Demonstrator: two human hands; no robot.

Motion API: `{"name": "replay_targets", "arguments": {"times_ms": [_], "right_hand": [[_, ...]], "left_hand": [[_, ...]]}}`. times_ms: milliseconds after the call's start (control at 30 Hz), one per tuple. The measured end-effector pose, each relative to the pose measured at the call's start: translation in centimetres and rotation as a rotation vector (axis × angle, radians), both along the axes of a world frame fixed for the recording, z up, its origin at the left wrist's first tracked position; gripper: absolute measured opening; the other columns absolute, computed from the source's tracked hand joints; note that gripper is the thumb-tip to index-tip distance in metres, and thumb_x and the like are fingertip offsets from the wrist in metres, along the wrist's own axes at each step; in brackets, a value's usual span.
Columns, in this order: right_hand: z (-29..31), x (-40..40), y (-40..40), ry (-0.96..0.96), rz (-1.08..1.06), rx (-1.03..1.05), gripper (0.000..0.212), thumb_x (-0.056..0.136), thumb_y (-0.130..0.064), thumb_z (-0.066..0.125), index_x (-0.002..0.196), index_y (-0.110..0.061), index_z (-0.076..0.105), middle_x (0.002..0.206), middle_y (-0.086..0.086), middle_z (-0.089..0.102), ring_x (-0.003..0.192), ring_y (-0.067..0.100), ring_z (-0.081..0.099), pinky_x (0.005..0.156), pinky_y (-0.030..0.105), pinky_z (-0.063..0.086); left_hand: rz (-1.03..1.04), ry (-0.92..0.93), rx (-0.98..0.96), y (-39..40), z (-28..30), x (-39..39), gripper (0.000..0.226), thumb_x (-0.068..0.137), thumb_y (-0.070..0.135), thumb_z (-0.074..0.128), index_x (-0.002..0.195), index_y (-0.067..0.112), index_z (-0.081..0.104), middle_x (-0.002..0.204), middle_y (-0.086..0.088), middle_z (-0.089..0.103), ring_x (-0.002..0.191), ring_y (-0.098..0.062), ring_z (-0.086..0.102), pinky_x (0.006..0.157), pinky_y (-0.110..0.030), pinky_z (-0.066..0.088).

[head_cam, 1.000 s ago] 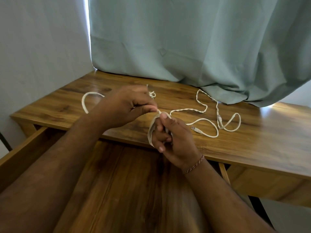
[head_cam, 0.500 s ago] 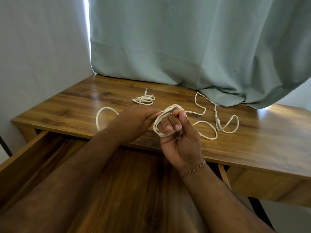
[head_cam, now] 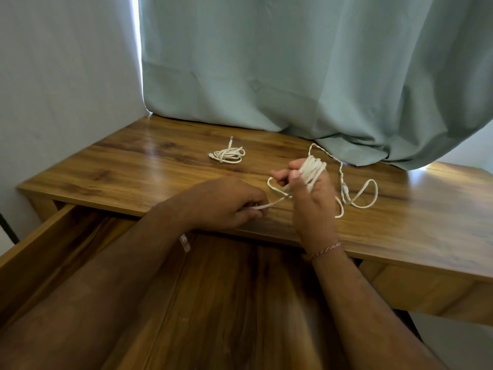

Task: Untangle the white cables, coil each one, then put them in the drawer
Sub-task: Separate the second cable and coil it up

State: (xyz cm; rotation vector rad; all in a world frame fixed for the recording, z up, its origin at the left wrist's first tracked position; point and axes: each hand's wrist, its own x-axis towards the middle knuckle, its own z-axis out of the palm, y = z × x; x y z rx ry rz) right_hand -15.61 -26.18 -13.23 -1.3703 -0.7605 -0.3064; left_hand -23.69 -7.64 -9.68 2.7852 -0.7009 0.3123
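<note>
My right hand (head_cam: pixel 309 198) is raised over the desk's front edge with a white cable (head_cam: pixel 313 169) wound in several loops round its fingers. My left hand (head_cam: pixel 226 204) pinches the free tail of that cable just left of it, and the plug end (head_cam: pixel 185 243) hangs below my left wrist. A coiled white cable (head_cam: pixel 228 155) lies further back on the desk. A third white cable (head_cam: pixel 360 193) lies loose in loops to the right of my right hand. The open drawer (head_cam: pixel 40 244) sits below my arms.
A wooden desk (head_cam: pixel 133 169) stands against a pale wall on the left. A grey-green curtain (head_cam: pixel 306 76) hangs at the back, and its hem rests on the desk's rear right part, close to the loose cable.
More loops have gone round my right hand's fingers. My left hand has drawn back toward the drawer with the tail. The loop that lay on the desk's left is gone.
</note>
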Motion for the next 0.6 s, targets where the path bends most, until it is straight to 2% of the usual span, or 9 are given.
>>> {"name": "replay_targets", "arguments": {"times_ms": [67,133,200,267,367,500,600], "right_hand": [[-0.6,-0.2,0.1,-0.225,-0.123,-0.341,0.015,0.104,-0.023,0.053,0.111,-0.013,0.062,0.093,-0.011,0.073,0.092,0.003,0.069,0.082,0.021,0.05],[-0.6,-0.9,0.6,-0.299,-0.131,-0.527,0.017,0.104,-0.026,0.054,0.11,-0.015,0.066,0.092,-0.015,0.066,0.085,0.0,0.064,0.073,0.017,0.047],[-0.5,-1.6,1.0,-0.306,-0.112,-0.592,0.017,0.104,-0.029,0.053,0.102,-0.017,0.065,0.087,-0.01,0.067,0.079,0.006,0.064,0.067,0.023,0.049],[-0.5,-2.0,1.2,-0.321,-0.101,-0.636,0.034,0.104,-0.042,0.048,0.093,-0.014,0.063,0.078,-0.003,0.067,0.069,0.012,0.062,0.06,0.031,0.047],[-0.1,-2.4,1.4,-0.317,-0.076,-0.726,0.046,0.098,-0.06,0.048,0.086,-0.016,0.06,0.071,-0.004,0.062,0.063,0.011,0.057,0.053,0.029,0.042],[0.5,-2.4,1.3,-0.305,-0.095,-0.903,0.039,0.092,-0.055,0.067,0.086,-0.016,0.065,0.071,-0.003,0.064,0.063,0.012,0.058,0.054,0.032,0.041],[0.3,-2.5,1.4,-0.22,-0.028,-0.95,0.038,0.096,-0.047,0.066,0.079,-0.014,0.063,0.063,-0.005,0.059,0.057,0.01,0.053,0.055,0.033,0.04]], "left_hand": [[0.003,-0.096,0.039,0.4,0.5,-0.3,0.008,0.098,0.034,0.062,0.098,0.03,0.068,0.081,0.016,0.06,0.074,-0.006,0.054,0.066,-0.029,0.042],[0.009,-0.137,0.062,1.2,0.9,-0.5,0.013,0.096,0.04,0.061,0.098,0.031,0.069,0.082,0.014,0.065,0.075,-0.009,0.059,0.065,-0.031,0.045],[0.025,-0.133,0.052,2.0,1.5,-0.8,0.013,0.094,0.041,0.065,0.098,0.032,0.072,0.085,0.015,0.068,0.077,-0.007,0.061,0.066,-0.03,0.047],[0.046,-0.146,0.039,2.5,2.0,-1.0,0.008,0.092,0.04,0.069,0.095,0.034,0.072,0.083,0.019,0.064,0.078,-0.004,0.059,0.066,-0.029,0.047],[0.051,-0.083,0.077,2.7,2.6,-1.3,0.005,0.094,0.035,0.071,0.098,0.037,0.072,0.089,0.023,0.062,0.086,-0.004,0.06,0.073,-0.032,0.05],[0.138,-0.002,0.193,2.9,3.5,-1.5,0.01,0.095,0.039,0.067,0.104,0.039,0.07,0.1,0.02,0.063,0.095,-0.003,0.057,0.084,-0.034,0.046],[0.273,-0.03,0.202,4.1,4.2,-2.0,0.01,0.096,0.038,0.065,0.103,0.041,0.071,0.103,0.021,0.066,0.097,-0.002,0.06,0.088,-0.037,0.049]]}}
